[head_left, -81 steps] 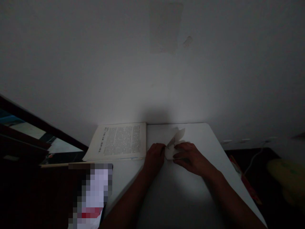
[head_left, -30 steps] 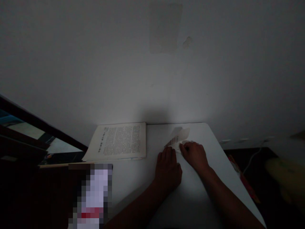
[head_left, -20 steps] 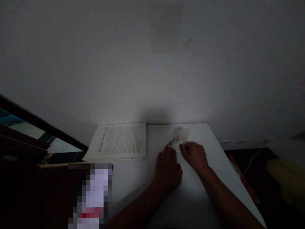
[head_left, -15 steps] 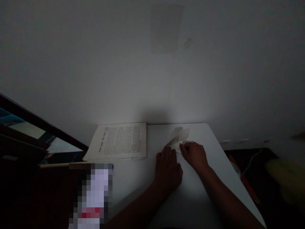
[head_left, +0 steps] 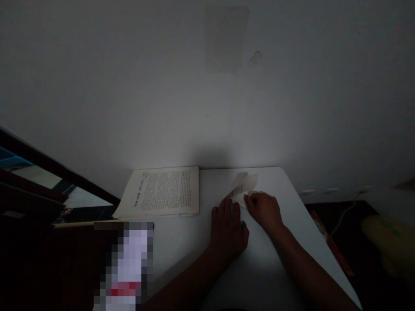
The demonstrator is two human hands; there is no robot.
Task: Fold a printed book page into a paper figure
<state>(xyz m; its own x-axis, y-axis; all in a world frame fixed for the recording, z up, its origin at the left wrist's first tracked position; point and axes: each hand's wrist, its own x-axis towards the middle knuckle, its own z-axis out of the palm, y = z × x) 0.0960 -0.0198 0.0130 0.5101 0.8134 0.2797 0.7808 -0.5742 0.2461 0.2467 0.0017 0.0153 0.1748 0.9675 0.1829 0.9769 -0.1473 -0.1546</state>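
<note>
A small folded sheet of printed paper (head_left: 249, 183) lies on the white table (head_left: 181, 246), its far flaps standing up. My left hand (head_left: 228, 226) rests palm down at the paper's near left edge, fingers stretched forward over it. The thumb and fingers of my right hand (head_left: 264, 211) are closed on the paper's right side. Its fingertips are partly hidden from view. Dim light makes the folds hard to make out.
A stack of printed pages (head_left: 162, 190) lies at the table's back left. Behind the table rises a pale wall (head_left: 145, 86). A pixelated patch (head_left: 129, 263) covers something at lower left. A cable (head_left: 343, 216) hangs right of the table.
</note>
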